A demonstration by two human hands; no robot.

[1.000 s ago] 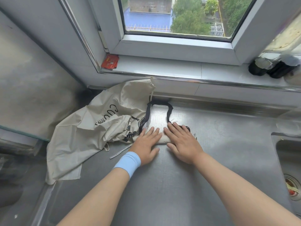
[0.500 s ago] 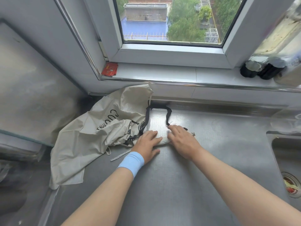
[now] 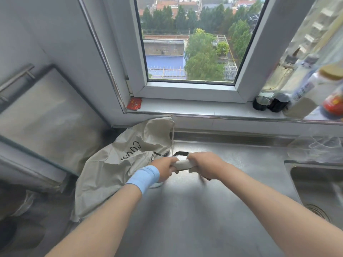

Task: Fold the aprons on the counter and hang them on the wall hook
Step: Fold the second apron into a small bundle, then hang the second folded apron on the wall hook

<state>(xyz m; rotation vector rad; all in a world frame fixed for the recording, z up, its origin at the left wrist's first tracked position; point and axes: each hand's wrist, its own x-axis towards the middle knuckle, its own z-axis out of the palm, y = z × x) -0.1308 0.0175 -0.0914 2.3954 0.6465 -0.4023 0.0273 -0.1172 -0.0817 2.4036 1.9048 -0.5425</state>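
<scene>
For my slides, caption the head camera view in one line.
Left hand and right hand grip a rolled white apron at the steel counter, beside a crumpled beige apron.

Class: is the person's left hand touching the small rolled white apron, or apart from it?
Touching. The head view shows the left hand gripping one end of the rolled white apron, no gap.

Off-white folded apron (image 3: pixel 182 164), blk strap (image 3: pixel 181 153); lt-blue wristband (image 3: pixel 143 178)
</scene>
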